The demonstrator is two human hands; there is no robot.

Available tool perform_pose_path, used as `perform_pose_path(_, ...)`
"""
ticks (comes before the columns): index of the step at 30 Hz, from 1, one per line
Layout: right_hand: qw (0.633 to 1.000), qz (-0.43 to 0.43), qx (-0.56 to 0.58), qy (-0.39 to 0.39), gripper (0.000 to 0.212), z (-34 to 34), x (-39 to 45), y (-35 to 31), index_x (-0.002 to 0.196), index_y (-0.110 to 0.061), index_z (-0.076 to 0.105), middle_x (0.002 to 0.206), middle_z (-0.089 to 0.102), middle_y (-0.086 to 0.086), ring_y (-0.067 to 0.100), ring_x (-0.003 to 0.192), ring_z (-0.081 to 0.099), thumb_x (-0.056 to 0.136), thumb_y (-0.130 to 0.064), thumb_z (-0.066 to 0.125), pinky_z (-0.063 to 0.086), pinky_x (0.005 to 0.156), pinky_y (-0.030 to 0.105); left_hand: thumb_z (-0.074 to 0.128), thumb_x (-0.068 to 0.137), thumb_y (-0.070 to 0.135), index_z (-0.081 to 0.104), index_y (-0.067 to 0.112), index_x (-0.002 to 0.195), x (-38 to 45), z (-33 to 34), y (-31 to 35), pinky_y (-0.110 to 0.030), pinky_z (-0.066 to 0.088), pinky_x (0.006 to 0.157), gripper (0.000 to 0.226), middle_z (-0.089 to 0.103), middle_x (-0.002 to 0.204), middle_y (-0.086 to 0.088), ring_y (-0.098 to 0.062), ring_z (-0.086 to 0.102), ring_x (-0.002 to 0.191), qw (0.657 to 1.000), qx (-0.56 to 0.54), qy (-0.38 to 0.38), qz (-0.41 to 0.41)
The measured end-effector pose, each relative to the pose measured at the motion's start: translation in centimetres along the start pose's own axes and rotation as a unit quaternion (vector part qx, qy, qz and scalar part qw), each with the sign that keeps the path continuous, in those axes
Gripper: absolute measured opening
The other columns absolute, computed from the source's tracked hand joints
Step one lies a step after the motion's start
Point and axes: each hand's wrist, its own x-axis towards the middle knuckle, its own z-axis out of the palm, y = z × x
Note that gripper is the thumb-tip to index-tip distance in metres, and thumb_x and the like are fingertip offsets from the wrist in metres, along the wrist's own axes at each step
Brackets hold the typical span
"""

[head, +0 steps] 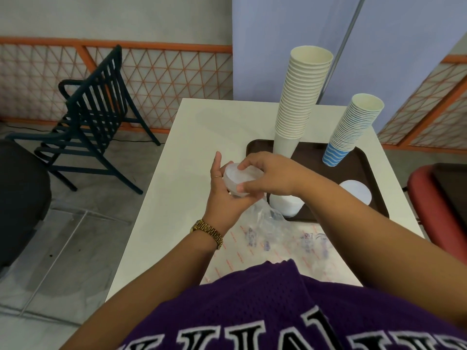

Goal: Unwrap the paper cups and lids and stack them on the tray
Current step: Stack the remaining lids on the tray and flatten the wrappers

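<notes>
Both hands hold a short stack of white plastic lids above the table, just left of the brown tray. My left hand cups it from below and my right hand grips it from above. On the tray stand a tall stack of cream paper cups, a shorter leaning stack of blue-striped cups, a pile of white lids and another white lid stack.
Crumpled clear plastic wrappers lie on the white table near my body. A dark slatted chair stands to the left, a red chair to the right, and an orange lattice fence behind.
</notes>
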Motion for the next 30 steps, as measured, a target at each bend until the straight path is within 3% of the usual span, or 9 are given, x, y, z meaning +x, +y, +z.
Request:
perform_pose_path(2, 1.000, -0.011, -0.021, 0.013, 0.043, 0.0, -0.4, 0.0, 0.126, -0.032, 0.057, 0.120, 0.061, -0.010, 0.011, 0.101, 0.057, 0.088, -0.051, 0.062, 0.047, 0.086, 0.028, 0.084, 0.069, 0.006, 0.004, 0.037, 0.151, -0.1, -0.2, -0.3, -0.020, 0.048, 0.095, 0.118, 0.036, 0.143, 0.002, -0.013, 0.047, 0.126, 1.000, 0.008, -0.003, 0.007)
perform_pose_path(5, 0.997, -0.039, -0.052, 0.045, 0.037, 0.0, -1.1, -0.1, 0.129, -0.028, 0.055, 0.122, 0.064, -0.008, 0.011, 0.098, 0.060, 0.097, -0.047, 0.049, 0.050, 0.086, 0.030, 0.086, 0.069, 0.012, 0.004, 0.040, 0.150, 0.0, -0.3, -0.6, -0.019, 0.048, 0.095, 0.118, 0.039, 0.144, 0.003, -0.013, 0.048, 0.128, 1.000, 0.018, -0.004, 0.003)
perform_pose_path(11, 0.982, -0.078, -0.131, 0.111, 0.037, 0.0, -1.5, 0.1, 0.135, -0.021, 0.044, 0.106, 0.065, 0.002, 0.019, 0.081, 0.059, 0.098, -0.022, 0.049, 0.046, 0.064, 0.032, 0.086, 0.069, 0.012, 0.005, 0.034, 0.151, 0.1, 0.1, -0.8, -0.005, 0.046, 0.085, 0.117, 0.039, 0.146, 0.003, -0.011, 0.045, 0.128, 0.999, 0.042, -0.002, 0.002)
perform_pose_path(14, 0.979, -0.043, -0.038, 0.197, 0.035, -0.5, -1.3, 1.0, 0.132, -0.018, 0.046, 0.108, 0.062, 0.003, 0.018, 0.085, 0.056, 0.098, -0.017, 0.050, 0.040, 0.065, 0.030, 0.085, 0.071, 0.014, 0.006, 0.034, 0.151, 0.2, 0.1, -0.6, -0.002, 0.044, 0.082, 0.114, 0.035, 0.148, 0.002, -0.013, 0.042, 0.130, 0.998, 0.058, 0.005, 0.003)
perform_pose_path(17, 0.949, 0.042, 0.115, 0.290, 0.033, -1.5, -0.6, 3.4, 0.131, -0.021, 0.049, 0.113, 0.054, -0.001, 0.016, 0.095, 0.052, 0.098, -0.019, 0.052, 0.040, 0.070, 0.025, 0.085, 0.071, 0.017, 0.006, 0.035, 0.151, 0.4, -0.3, -0.6, -0.010, 0.040, 0.093, 0.114, 0.034, 0.149, 0.004, -0.012, 0.039, 0.133, 0.997, 0.077, 0.016, 0.005)
perform_pose_path(24, 0.926, 0.241, 0.185, 0.222, 0.021, -0.6, 0.1, 11.1, 0.118, -0.020, 0.058, 0.116, 0.061, 0.004, 0.019, 0.098, 0.057, 0.098, -0.023, 0.056, 0.054, 0.091, 0.039, 0.084, 0.072, 0.019, 0.007, 0.036, 0.151, 0.3, -0.9, -1.0, -0.031, 0.039, 0.108, 0.111, 0.033, 0.149, 0.004, -0.016, 0.037, 0.134, 0.995, 0.096, 0.020, -0.004)
perform_pose_path(27, 0.923, 0.271, 0.182, 0.205, 0.021, 0.2, 0.2, 12.4, 0.117, -0.021, 0.061, 0.114, 0.062, 0.003, 0.018, 0.096, 0.057, 0.097, -0.023, 0.059, 0.053, 0.088, 0.036, 0.083, 0.073, 0.019, 0.007, 0.036, 0.151, 0.4, -0.7, -0.9, -0.032, 0.039, 0.107, 0.111, 0.032, 0.150, 0.003, -0.017, 0.037, 0.134, 0.994, 0.103, 0.021, -0.006)
perform_pose_path(30, 0.933, 0.275, 0.138, 0.187, 0.029, 0.6, 0.5, 13.0, 0.123, -0.018, 0.060, 0.116, 0.060, 0.001, 0.017, 0.098, 0.054, 0.094, -0.023, 0.063, 0.044, 0.080, 0.029, 0.083, 0.073, 0.020, 0.006, 0.036, 0.151, 0.5, -0.6, -0.9, -0.030, 0.039, 0.104, 0.110, 0.031, 0.151, 0.003, -0.017, 0.036, 0.134, 0.994, 0.110, 0.023, -0.008)
